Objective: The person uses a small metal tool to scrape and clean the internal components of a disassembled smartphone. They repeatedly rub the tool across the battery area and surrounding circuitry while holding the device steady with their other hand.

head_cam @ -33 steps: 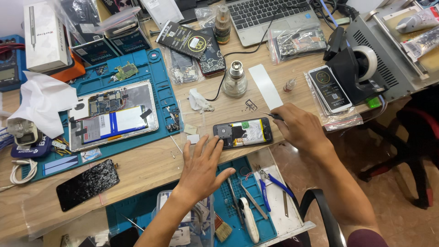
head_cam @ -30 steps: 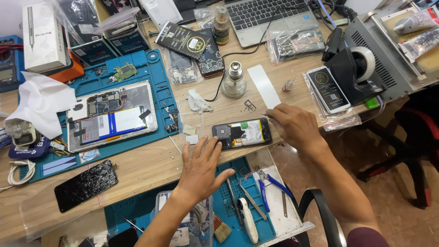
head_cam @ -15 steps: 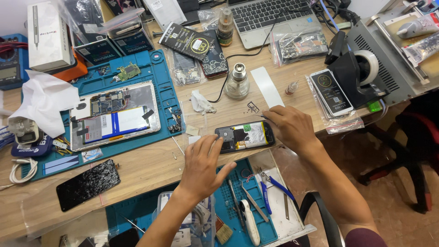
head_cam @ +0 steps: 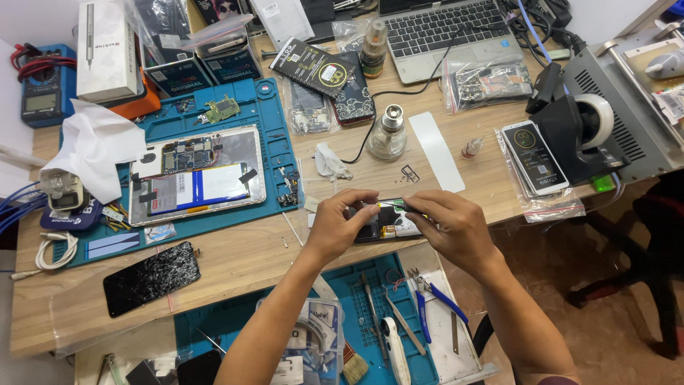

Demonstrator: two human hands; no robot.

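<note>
Opened dark phone [head_cam: 388, 222], innards exposed

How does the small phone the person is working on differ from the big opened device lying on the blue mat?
The opened phone is small and dark, while the opened tablet is far larger with a pale silver frame. The phone lies on the bare wooden table, gripped by the left hand and right hand; the tablet rests untouched on the blue mat. Both lie flat with their insides exposed.
</note>
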